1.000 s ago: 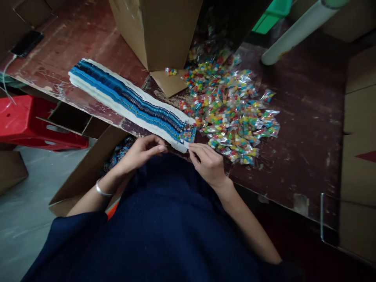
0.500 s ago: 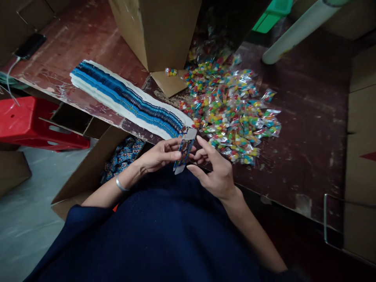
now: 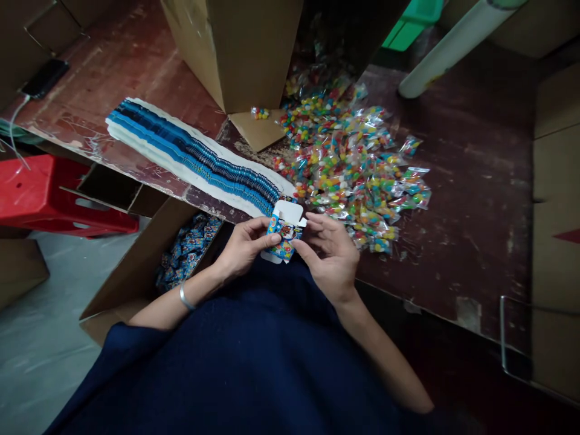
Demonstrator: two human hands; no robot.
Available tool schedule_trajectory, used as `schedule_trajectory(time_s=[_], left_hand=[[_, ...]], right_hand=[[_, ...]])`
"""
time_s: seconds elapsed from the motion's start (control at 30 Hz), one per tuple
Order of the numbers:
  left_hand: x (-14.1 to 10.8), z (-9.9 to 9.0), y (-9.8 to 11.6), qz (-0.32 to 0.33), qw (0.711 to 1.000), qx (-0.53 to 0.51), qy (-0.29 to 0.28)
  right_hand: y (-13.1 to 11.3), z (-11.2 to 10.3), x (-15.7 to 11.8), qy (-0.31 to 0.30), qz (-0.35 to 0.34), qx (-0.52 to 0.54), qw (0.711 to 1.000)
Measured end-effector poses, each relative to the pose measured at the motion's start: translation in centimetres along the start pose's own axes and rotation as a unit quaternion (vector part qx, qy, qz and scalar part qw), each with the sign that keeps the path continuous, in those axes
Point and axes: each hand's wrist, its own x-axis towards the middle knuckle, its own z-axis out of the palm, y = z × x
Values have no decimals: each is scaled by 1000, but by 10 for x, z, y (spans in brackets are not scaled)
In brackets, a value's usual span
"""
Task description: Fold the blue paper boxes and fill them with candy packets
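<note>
A small blue printed box [image 3: 286, 232] with white flaps sticking out at its top and bottom is between my hands. My left hand [image 3: 247, 244] pinches its left side, thumb on the front. My right hand [image 3: 330, 254] is at the box's right edge, thumb and fingers closing on it. Just beyond lies a long row of flat blue and white cartons [image 3: 194, 157], stacked overlapping. To the right of the row is a heap of clear bags of colourful candies [image 3: 344, 169]. Filled blue packets [image 3: 188, 248] lie in an open carton below the table edge on the left.
A tall cardboard box [image 3: 254, 54] stands behind the candy heap. On the dark red table [image 3: 466, 181] a white pole [image 3: 453, 51] rises at the back right. A red stool [image 3: 45, 193] and a phone [image 3: 48, 78] with a cable are at the left.
The small box has turned and opened out, so its printed front now faces me. My right hand has closed in on its right edge.
</note>
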Motion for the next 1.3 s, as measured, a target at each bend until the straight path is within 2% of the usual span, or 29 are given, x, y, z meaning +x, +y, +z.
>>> schedule_trajectory(time_s=[0.1,0.2,0.3,0.43,0.6,0.8,1.0,1.2,1.3], left_hand=[[-5,5,-3,66,996,44,42],[-11,6,-2,100,990,94,32],[-11,2,0,101,989,105,-16],[-8,-4,2,69,989,116,-65],[-7,-2,1,89,992,52,-67],[-9,1,3,142,984,98,-44],[-11,-3,0,172,973,155,-26],[-12,-3,-1,174,971,153,-55],[-12,-3,-1,163,974,149,-50]], right_hand=[[4,13,-7,43,14,30,999],[6,18,-6,42,6,25,999],[8,18,-2,22,-20,13,999],[11,13,5,7,-51,9,999],[9,8,9,-17,-74,33,997],[-2,9,10,-13,-23,154,988],[-8,3,21,-56,81,91,991],[-3,-3,35,-67,131,128,981],[-4,-3,34,-84,154,131,976]])
